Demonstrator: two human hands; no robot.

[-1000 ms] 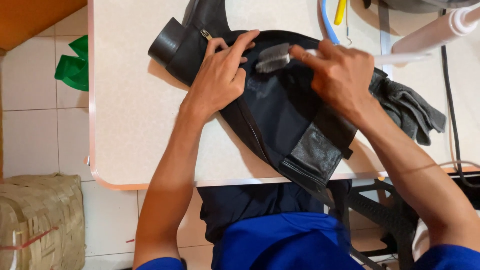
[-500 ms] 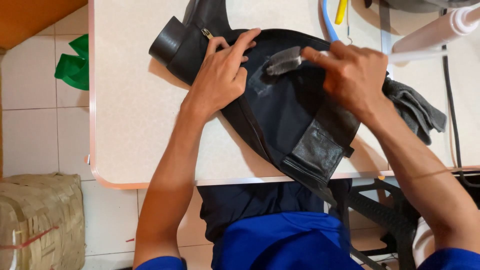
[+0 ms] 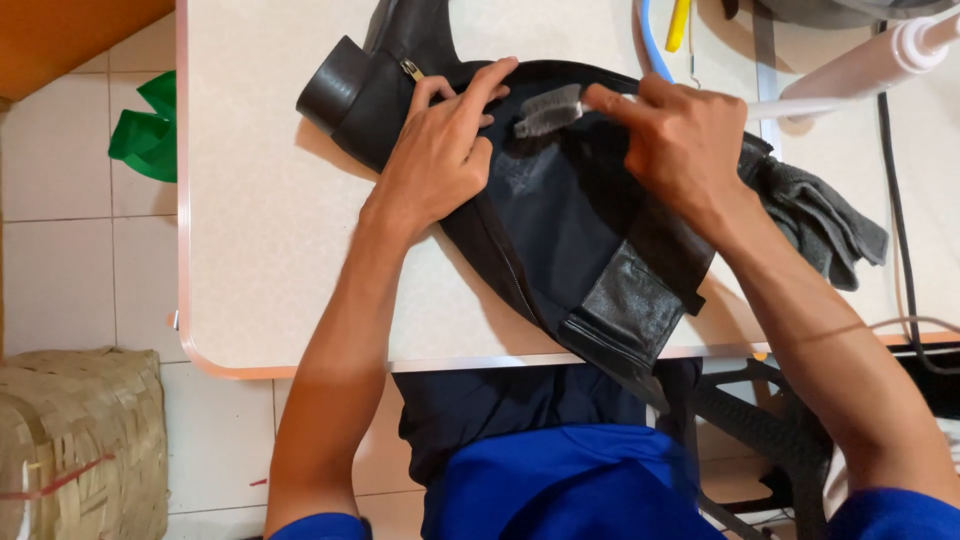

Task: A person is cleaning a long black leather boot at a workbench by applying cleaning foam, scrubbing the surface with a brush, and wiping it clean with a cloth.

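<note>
Under the right hand (image 3: 690, 150), brush (image 3: 548, 110) handle hidden.

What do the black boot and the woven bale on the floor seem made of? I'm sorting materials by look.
Black boot: probably leather or imitation leather, with a fine grain and soft sheen on the folded cuff; the inner lining looks matte fabric. Woven bale: straw-coloured plaited fibre, perhaps reed or palm, by its criss-cross weave.

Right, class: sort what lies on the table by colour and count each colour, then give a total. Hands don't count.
Black: 1, the boot
Grey: 2, the brush and the cloth
White: 1, the tube
Yellow: 1, the stick
Blue: 1, the strip
Total: 6
</note>
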